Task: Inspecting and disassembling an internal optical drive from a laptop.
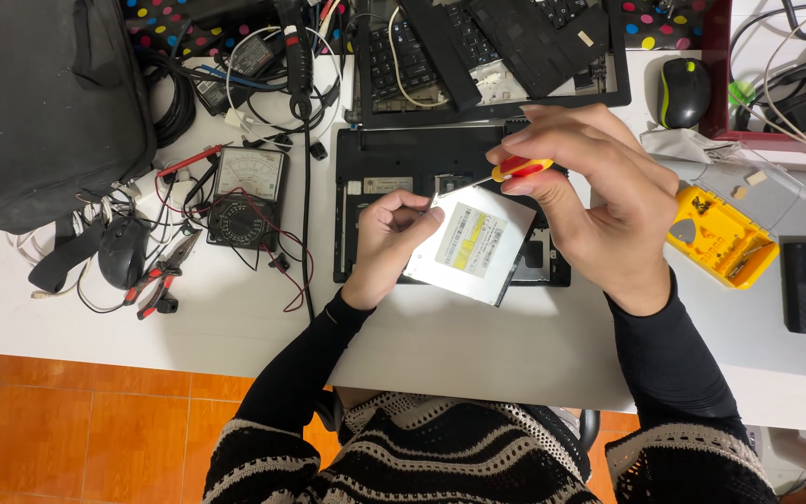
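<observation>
Fingers [552, 154] of right hand [599, 205] pinch a small red-and-yellow-handled screwdriver [518, 169], tip at the edge of a flat silver metal optical drive [471, 245]. Left hand [392, 241] fingers curl around the drive's left edge, holding it tilted above an opened black laptop base [394, 163]. White worktop [478, 345] cluttered: black analogue multimeter [247, 196], red-handled pliers [162, 275], yellow plastic bit case [722, 233]. Orange tiled floor [76, 429] below.

place: home electronics repair desk | signs: multimeter [246, 194], opened laptop [394, 168], pliers [162, 275], tiled floor [95, 429]
</observation>
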